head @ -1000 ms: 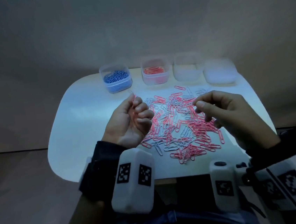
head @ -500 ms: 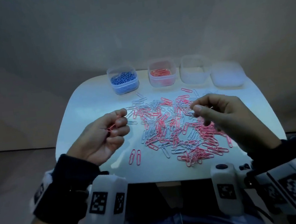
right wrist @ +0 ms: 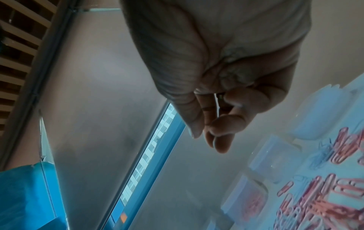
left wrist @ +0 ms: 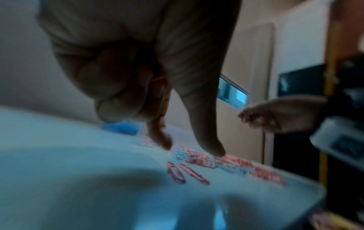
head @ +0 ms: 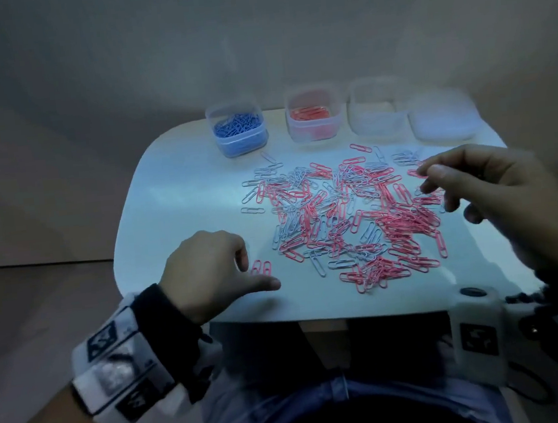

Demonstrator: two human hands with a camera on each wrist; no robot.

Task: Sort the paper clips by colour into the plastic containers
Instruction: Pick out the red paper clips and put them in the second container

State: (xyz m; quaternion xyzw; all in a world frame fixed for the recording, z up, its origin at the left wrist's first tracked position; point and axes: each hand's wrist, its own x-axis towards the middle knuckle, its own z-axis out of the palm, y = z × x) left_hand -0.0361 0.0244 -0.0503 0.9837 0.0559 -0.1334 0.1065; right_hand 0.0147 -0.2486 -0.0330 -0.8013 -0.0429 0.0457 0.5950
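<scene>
1. Your left hand (head: 208,270) hangs palm-down over the near left part of the white table (head: 173,201), beside the pile. The left wrist view shows the forefinger and thumb pointing down towards the tabletop while the other fingers (left wrist: 110,99) are curled in, with a red clip (left wrist: 160,87) tucked between them and the palm. So this hand grips a clip.
2. Two pink clips (head: 262,268) lie side by side on the table just beside that hand, between forefinger and thumb. Whether a fingertip touches them I cannot tell.
3. Your right hand (head: 496,195) hovers above the right edge of the pile. In the right wrist view the thumb and fingertips (right wrist: 222,140) come close together; the picture is too blurred to show whether anything is pinched there, so I cannot tell its grip.
4. The mixed pile of paper clips (head: 343,218), pink and pale blue-white, is spread across the middle of the table, well apart from the containers.
5. Along the far edge stand four plastic containers in a row. The leftmost container (head: 238,131) holds blue clips. The second container (head: 314,118) holds red clips. The third container (head: 375,111) looks clear. The low fourth one (head: 443,121) at the right end is blurred, and its contents cannot be made out.
</scene>
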